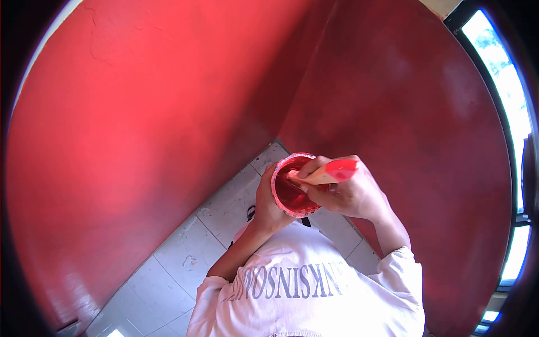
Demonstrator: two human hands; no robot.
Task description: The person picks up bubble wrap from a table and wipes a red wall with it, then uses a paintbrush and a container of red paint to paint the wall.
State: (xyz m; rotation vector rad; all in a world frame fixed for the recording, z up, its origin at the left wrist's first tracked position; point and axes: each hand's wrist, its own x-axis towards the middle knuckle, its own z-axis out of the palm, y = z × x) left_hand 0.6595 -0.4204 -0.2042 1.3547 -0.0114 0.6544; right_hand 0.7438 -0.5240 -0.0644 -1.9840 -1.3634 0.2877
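Note:
My left hand [268,197] is wrapped round the left side of a round paint pot [279,204], holding it in front of my chest. Red paint coats the pot's inside and rim. In my right hand [355,194] is a paintbrush [323,173] with a pale handle and a red end. My fingers close on the handle above the pot's mouth. The brush's lower end reaches down inside the pot, and its bristles are hard to make out there.
Two red walls [140,106] meet at a corner just beyond the pot. Grey floor tiles [174,269] lie below, with some marks on them. A dark-framed window [502,73] stands at the far right.

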